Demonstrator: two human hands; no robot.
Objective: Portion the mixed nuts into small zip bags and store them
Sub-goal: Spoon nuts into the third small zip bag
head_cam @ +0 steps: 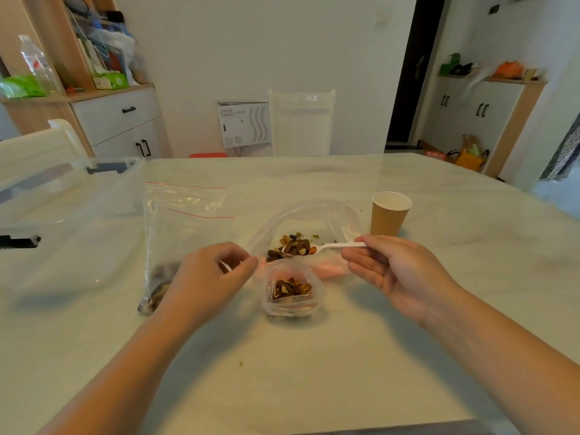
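A small clear zip bag (290, 301) stands open on the table with some mixed nuts in its bottom. My left hand (207, 277) pinches the bag's left rim and holds it open. My right hand (395, 273) grips the handle of a white plastic spoon (332, 245). The spoon's bowl is heaped with nuts and hovers just above and behind the small bag's mouth. Behind it lies a large clear bag (314, 215), open, with loose mixed nuts (282, 243) inside. Another zip bag with nuts (157, 290) lies at the left, partly hidden by my left hand.
A brown paper cup (389, 215) stands at the right behind the spoon. Empty zip bags with red seal lines (188, 199) lie at the back left. A clear plastic storage box (62, 208) fills the left of the table. A white chair (301, 120) stands beyond the far edge.
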